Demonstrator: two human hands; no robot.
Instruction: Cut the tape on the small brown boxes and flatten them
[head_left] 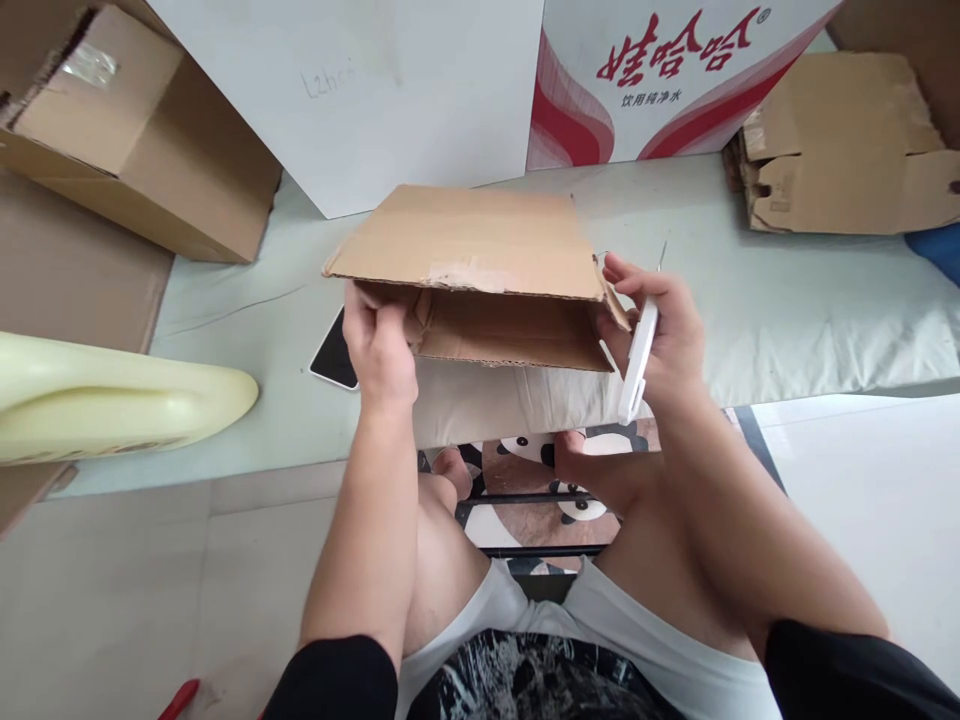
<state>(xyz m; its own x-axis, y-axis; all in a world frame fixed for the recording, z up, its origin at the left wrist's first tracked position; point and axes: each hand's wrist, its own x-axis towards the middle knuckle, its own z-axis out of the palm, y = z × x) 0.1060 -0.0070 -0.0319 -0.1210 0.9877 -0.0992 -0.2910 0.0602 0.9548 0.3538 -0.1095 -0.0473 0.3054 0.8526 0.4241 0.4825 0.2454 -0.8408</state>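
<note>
A brown cardboard box [480, 235], its open side facing me, is held up over the cloth-covered table. My left hand [381, 350] is closed on the box's left edge, with some fingers hidden inside it. In my right hand [667, 330] is a white utility knife [639, 360], its thin blade pointing away from me. Fingertips of that same hand touch a small flap at the box's right edge. Partly hidden behind my left wrist, a phone [335, 355] with a dark screen lies on the cloth.
Large white cartons [420, 90] stand along the back. A bigger cardboard box [150, 150] sits at the back left, and flattened cardboard [847, 150] is stacked at the right. A pale yellow rounded object [120, 400] juts in from the left. Something red [180, 698] lies on the floor.
</note>
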